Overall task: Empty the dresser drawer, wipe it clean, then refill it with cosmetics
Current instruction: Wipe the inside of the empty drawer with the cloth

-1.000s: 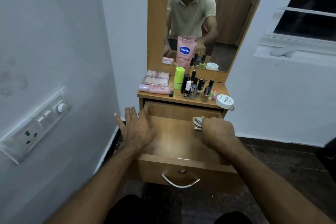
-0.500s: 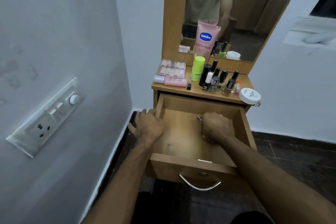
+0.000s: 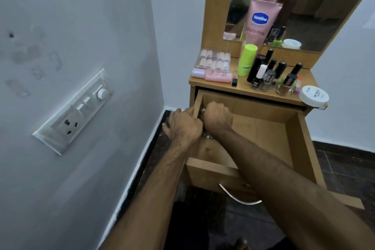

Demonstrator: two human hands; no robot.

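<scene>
Drawer [image 3: 292,140] open; right hand [image 3: 218,117] fists a cloth [image 3: 203,110] into its back-left corner, left hand [image 3: 182,126] curls over the left wall.

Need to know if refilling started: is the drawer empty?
Empty of cosmetics: the drawer shows bare wood; bottles stand on top.

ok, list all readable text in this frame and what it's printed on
"Vaseline" on the pink tube, in its blue badge.
"Gluta-Hya" on the same tube, below the badge.
White jar lid: dark print, too blurred to read.
Nail polish bottles: labels too small to read.
</scene>
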